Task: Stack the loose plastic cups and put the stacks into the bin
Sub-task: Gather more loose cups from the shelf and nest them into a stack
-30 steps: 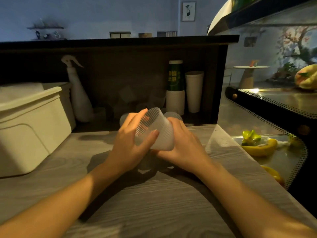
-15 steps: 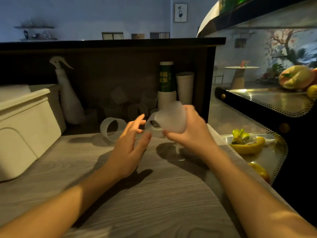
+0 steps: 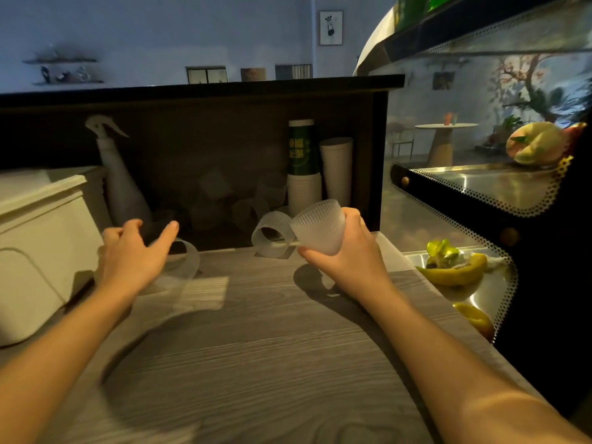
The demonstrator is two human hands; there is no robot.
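Right grip [image 3: 347, 251] clasps ribbed, translucent cup stack [image 3: 317, 227]

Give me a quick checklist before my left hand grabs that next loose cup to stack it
1. Right hand holds the ribbed cup stack securely: ok, fingers curled round it.
2. Left hand free to take a cup: ok, fingers spread, holding nothing.
3. Loose cup within reach: ok, it lies on its side just under the left hand.
4. Second loose cup clear of the stack: cannot tell, they overlap in this view.
5. Bin open to receive stacks: cannot tell, its top is out of clear view.
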